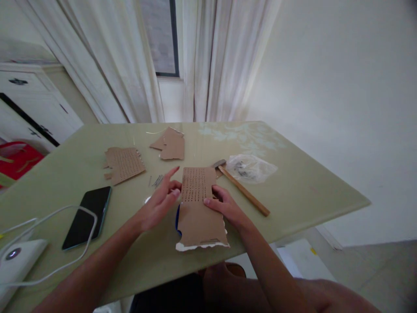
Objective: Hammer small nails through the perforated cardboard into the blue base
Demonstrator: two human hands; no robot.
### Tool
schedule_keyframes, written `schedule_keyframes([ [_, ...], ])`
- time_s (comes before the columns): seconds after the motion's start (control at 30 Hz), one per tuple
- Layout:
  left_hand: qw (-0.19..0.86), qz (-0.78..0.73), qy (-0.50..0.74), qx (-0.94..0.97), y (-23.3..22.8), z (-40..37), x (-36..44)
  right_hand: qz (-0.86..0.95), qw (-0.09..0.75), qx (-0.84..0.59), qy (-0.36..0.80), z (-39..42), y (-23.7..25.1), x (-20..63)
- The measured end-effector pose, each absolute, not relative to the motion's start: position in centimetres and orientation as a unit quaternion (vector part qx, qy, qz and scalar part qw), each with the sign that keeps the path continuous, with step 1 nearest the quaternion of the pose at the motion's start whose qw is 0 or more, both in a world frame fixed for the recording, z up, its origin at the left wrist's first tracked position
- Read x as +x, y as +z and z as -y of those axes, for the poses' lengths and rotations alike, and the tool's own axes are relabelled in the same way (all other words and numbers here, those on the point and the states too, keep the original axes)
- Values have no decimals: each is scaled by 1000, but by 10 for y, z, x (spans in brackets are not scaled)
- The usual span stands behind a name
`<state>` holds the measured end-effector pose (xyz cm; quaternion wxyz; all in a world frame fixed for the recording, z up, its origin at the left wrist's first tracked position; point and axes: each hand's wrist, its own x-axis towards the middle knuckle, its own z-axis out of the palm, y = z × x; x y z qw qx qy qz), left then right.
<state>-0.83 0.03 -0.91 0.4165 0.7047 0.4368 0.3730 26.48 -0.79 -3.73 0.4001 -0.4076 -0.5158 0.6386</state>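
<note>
A torn piece of brown cardboard lies before me, its far half punched with rows of small holes. My right hand grips its right edge, thumb on top and fingers at the side, partly hidden. Just left of the cardboard, my left hand is open, index finger stretched out and the other fingers loosely bent, holding nothing. Something blue shows under the cardboard's left edge. Several nails lie beyond my left hand. To the right rests a hammer with a wooden handle.
A clear plastic bag with dark bits inside lies beyond the hammer. Other cardboard scraps, one a perforated piece and one a plain piece, lie farther back. At left are a phone, a white cable and a white power strip.
</note>
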Motion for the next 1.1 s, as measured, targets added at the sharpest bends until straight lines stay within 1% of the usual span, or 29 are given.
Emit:
schedule_keyframes([
  [0.07, 325, -532, 382, 683, -11, -16, -21, 523, 392, -406, 639, 6, -35, 267],
  [0.1, 270, -575, 365, 680, -13, -23, -27, 531, 381, -403, 640, 3, -33, 268],
  [0.17, 209, -608, 295, 707, -19, -34, -38, 554, 349, -395, 644, -5, -28, 270],
  [0.23, 189, -601, 239, 739, -28, -40, -45, 582, 312, -389, 643, -16, -23, 272],
  [0.33, 179, -583, 213, 763, -40, -42, -46, 611, 275, -386, 634, -27, -18, 272],
  [0.43, 169, -574, 212, 773, -49, -41, -42, 595, 283, -374, 653, -27, -19, 270],
  [0.53, 155, -585, 219, 765, -48, -40, -40, 573, 301, -365, 669, -20, -21, 268],
  [0.6, 145, -601, 260, 742, -39, -36, -37, 568, 309, -368, 668, -16, -23, 267],
  [0.63, 142, -606, 302, 722, -32, -33, -35, 566, 312, -370, 667, -15, -24, 267],
  [0.73, 169, -581, 450, 657, -11, -18, -23, 562, 317, -372, 667, -14, -25, 267],
  [0.83, 263, -503, 541, 620, 0, 0, -7, 573, 318, -374, 657, -14, -24, 268],
  [0.9, 336, -450, 554, 614, 1, 9, 1, 587, 317, -373, 644, -15, -23, 269],
  [0.97, 378, -419, 537, 627, -1, 14, 6, 604, 319, -372, 628, -15, -23, 270],
  [1.1, 384, -432, 496, 648, -6, 14, 7, 619, 322, -366, 615, -14, -23, 271],
])
